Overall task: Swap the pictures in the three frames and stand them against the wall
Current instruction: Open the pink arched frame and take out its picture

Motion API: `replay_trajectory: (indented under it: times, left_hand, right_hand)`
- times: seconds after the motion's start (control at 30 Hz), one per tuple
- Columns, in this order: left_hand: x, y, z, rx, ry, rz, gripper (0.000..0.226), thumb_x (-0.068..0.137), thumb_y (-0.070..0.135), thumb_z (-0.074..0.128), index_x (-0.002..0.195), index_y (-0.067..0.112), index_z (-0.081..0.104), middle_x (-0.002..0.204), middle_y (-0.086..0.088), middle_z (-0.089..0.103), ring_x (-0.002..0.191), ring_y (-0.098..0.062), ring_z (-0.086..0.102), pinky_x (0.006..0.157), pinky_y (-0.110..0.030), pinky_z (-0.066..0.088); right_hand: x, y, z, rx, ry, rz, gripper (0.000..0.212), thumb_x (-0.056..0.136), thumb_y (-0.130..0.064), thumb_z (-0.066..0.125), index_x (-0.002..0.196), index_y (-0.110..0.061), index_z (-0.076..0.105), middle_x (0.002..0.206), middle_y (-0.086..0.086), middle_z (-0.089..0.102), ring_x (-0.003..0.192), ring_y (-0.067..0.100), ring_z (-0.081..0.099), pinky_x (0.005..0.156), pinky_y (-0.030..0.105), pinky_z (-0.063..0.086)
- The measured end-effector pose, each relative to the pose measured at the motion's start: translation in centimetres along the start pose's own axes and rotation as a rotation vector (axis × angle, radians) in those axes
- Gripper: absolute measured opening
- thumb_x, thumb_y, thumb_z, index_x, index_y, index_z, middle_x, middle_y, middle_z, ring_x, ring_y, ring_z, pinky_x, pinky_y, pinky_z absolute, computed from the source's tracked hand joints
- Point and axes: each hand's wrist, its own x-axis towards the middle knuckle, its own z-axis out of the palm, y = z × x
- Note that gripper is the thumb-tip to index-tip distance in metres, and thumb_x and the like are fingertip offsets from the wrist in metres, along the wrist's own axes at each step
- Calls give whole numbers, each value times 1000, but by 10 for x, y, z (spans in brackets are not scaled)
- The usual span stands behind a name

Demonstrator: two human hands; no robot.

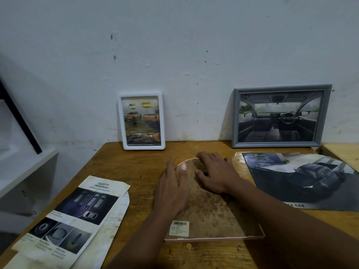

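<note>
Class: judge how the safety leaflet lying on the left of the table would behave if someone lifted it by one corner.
The safety leaflet would probably droop: it looks like thin paper, with creased, curling edges. It likely weighs little for its size. Its stained, worn edges suggest it may tear easily.

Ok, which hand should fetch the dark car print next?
Right, probably: the right hand rests on the pink frame, beside the dark car print; the left hand is at its left edge and would have to cross.

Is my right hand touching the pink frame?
Touching. The head view shows the right hand resting directly on the back of the pink frame, with no gap.
</note>
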Motion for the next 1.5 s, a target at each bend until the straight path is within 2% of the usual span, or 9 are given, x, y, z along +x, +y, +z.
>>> replay_trajectory:
  times: [0.3,0.63,0.7,0.8,0.97,1.13,1.3,1.43,1.5]
  left_hand:
    - [-2,1,-2,-16,7,-4,83,86,75,11,160,36,14,164,1,30,147,-23,33,116,-46,29]
    - [0,0,0,-31,-5,18,87,84,79,12,159,36,16,162,3,34,145,-20,37,117,-48,32]
    - [-1,0,-1,-79,9,17,86,83,79,14,158,38,17,162,5,32,145,-19,35,117,-47,31]
    - [1,-1,-4,-173,42,-38,85,82,81,18,157,41,20,161,3,34,143,-24,38,115,-50,33]
    - [3,-1,-10,-186,62,27,72,93,57,59,152,46,20,153,6,43,137,-21,44,109,-50,43]
    - [10,-4,-26,-64,170,99,67,95,52,60,148,43,22,153,3,42,135,-23,46,107,-52,45]
    - [23,-15,-42,-13,224,112,65,96,52,58,150,37,24,151,0,44,132,-24,49,102,-42,46]
    - [29,3,-46,-62,234,156,59,97,51,58,147,37,29,145,0,51,127,-24,53,101,-46,50]
    - [32,24,-47,-124,250,213,57,99,47,57,148,32,32,144,1,52,127,-21,52,103,-42,47]
  right_hand:
    - [24,-7,1,27,62,-20,46,89,-60,45,122,-27,47,122,-4,53,108,15,48,97,43,34]
    - [50,-10,6,-5,49,108,55,85,-74,34,112,-27,42,113,4,62,108,27,50,96,50,36]
    - [50,-14,0,-19,118,81,53,86,-75,30,109,-27,39,98,1,63,97,24,54,89,47,42]
    - [54,-24,-22,-11,203,12,49,89,-71,37,105,-26,35,80,-2,55,72,17,53,67,37,49]
    - [52,-32,-47,73,265,-22,44,90,-60,53,110,-24,35,98,1,53,74,16,53,61,33,46]
    - [34,-15,-69,367,204,160,42,89,-48,61,117,-24,41,112,5,55,95,24,59,83,47,55]
    - [-21,-8,-80,725,-96,298,37,94,-23,65,123,-20,43,104,15,65,93,36,68,76,53,58]
    - [-43,-14,-78,870,56,263,39,95,-7,61,128,-22,46,105,9,62,94,25,65,81,50,59]
    - [-39,-12,-89,964,192,270,37,97,-3,57,127,-23,49,119,6,61,103,21,62,89,48,57]
